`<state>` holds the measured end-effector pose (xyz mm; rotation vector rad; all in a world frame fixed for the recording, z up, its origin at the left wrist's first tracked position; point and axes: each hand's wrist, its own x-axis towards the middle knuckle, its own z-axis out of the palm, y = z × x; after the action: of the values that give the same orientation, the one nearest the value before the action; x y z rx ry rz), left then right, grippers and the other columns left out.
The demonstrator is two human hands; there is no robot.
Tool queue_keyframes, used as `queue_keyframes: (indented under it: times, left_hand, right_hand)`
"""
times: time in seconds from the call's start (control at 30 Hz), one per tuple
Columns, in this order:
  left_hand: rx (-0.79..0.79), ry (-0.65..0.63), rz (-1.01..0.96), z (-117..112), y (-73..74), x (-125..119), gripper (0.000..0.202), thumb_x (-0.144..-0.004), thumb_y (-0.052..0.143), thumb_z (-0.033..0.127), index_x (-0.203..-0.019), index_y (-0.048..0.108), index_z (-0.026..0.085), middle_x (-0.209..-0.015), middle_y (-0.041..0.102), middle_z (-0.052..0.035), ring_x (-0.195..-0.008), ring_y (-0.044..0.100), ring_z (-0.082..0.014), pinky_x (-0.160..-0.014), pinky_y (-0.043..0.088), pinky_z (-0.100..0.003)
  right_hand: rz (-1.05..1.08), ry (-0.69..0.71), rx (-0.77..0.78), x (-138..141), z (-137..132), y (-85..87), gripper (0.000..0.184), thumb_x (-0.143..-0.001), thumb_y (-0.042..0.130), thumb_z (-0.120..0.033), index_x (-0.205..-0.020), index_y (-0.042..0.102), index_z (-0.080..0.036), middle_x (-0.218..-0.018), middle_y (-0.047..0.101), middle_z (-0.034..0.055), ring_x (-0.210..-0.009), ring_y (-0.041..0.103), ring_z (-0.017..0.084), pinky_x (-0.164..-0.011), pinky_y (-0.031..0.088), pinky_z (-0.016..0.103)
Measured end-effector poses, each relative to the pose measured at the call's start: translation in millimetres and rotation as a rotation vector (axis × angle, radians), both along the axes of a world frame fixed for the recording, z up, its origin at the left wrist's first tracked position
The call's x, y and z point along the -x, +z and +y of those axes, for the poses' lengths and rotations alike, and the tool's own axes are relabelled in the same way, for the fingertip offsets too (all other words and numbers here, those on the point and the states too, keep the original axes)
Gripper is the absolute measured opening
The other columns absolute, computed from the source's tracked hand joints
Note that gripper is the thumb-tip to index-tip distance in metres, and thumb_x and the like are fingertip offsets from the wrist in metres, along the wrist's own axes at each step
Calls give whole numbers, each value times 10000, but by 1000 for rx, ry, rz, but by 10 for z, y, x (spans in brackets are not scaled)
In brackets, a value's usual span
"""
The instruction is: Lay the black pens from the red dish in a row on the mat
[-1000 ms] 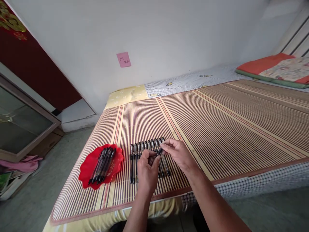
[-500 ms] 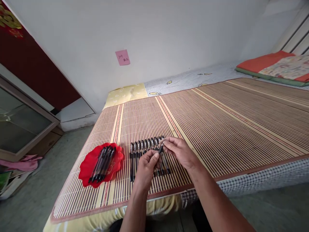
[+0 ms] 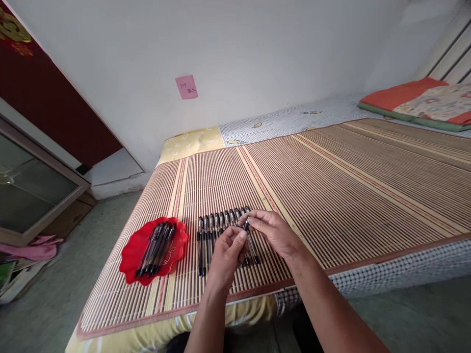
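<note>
Both of my hands hold one black pen (image 3: 246,226) just above a row of several black pens (image 3: 215,230) laid side by side on the striped bamboo mat (image 3: 331,186). My left hand (image 3: 227,256) pinches the pen's lower part between thumb and fingers. My right hand (image 3: 271,231) pinches its upper end with fingertips. A red scalloped plate (image 3: 129,256) with several more black pens (image 3: 156,247) lies to the left of the row.
The mat covers a bed with a yellow and checked sheet (image 3: 257,128) along the wall. A folded orange and patterned quilt (image 3: 423,100) lies at the far right. A glass-fronted cabinet (image 3: 33,191) stands left on the floor. A pink note (image 3: 186,87) hangs on the wall.
The held pen has tilted more upright between my fingertips, and both hands have shifted slightly. The rows of pens and the plate have not moved.
</note>
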<state>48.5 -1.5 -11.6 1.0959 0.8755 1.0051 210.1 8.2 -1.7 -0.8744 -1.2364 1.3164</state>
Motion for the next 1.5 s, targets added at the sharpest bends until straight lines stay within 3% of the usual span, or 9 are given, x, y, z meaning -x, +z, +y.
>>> queue_keyframes:
  times: [0.13, 0.27, 0.4, 0.6, 0.83, 1.07, 1.23, 1.37, 1.5]
  left_hand:
    - [-97, 80, 75, -3, -5, -29, 393, -830, 747, 497, -753, 496, 205, -561, 457, 89, -435, 350, -52, -419, 276, -184]
    - [-174, 130, 186, -7, -14, -31, 378, -853, 720, 491, -736, 515, 196, -586, 497, 70, -446, 375, -52, -430, 276, -186]
    - [-144, 30, 184, -12, 2, -11, 410, -921, 617, 529, -716, 535, 183, -567, 502, 54, -436, 390, -56, -432, 279, -194]
    - [167, -203, -154, -4, 52, -2, 411, -861, 662, 556, -766, 577, 166, -448, 385, 96, -360, 245, -42, -384, 170, -203]
    - [44, 3, -30, -18, 59, -29, 432, -728, 845, 460, -794, 500, 209, -507, 512, 96, -387, 354, -50, -388, 244, -180]
    - [129, -223, -137, -40, 74, -15, 422, -888, 637, 555, -813, 640, 139, -465, 483, 54, -425, 348, -67, -473, 258, -218]
    - [127, -93, -54, -22, 46, -47, 429, -802, 733, 567, -773, 607, 158, -544, 493, 55, -474, 361, -68, -472, 240, -207]
    - [18, 103, 105, 10, -10, -41, 459, -783, 726, 612, -749, 593, 174, -564, 472, 64, -485, 354, -72, -472, 260, -200]
    - [-115, 139, 275, -8, -40, -37, 450, -853, 658, 590, -681, 535, 194, -558, 469, 55, -491, 365, -87, -490, 290, -212]
  right_hand:
    - [14, -1, 51, 20, 7, -32, 236, -932, 659, -417, -1029, 750, -223, -1004, 723, 52, -980, 649, 193, -964, 468, 366]
    - [-30, -80, 98, 26, 22, -30, 230, -847, 749, -425, -879, 734, -198, -880, 698, 36, -890, 638, 190, -876, 489, 348]
    - [-28, -62, 34, 3, 24, -26, 188, -880, 705, -371, -907, 762, -195, -913, 718, 46, -930, 648, 194, -921, 479, 351]
    - [94, 73, 52, 10, -17, -43, 186, -922, 674, -364, -986, 769, -218, -929, 703, 42, -885, 637, 173, -924, 478, 342]
    - [73, 30, 59, 10, -11, -45, 217, -912, 672, -400, -988, 748, -210, -956, 690, 53, -927, 620, 189, -917, 486, 341]
    - [193, 22, 101, -12, 20, -93, 188, -899, 690, -388, -960, 737, -216, -971, 686, 51, -848, 612, 169, -813, 499, 316]
    - [255, -270, 136, -74, 73, -152, 254, -839, 740, -441, -945, 716, -212, -992, 704, 58, -866, 635, 170, -775, 506, 304]
    - [-50, -118, 174, -80, 41, -159, 280, -841, 740, -458, -911, 720, -187, -883, 700, 42, -823, 645, 176, -730, 503, 309]
    - [-144, -96, 147, 32, 14, -113, 288, -792, 768, -456, -839, 707, -179, -781, 678, 12, -765, 637, 168, -741, 498, 316]
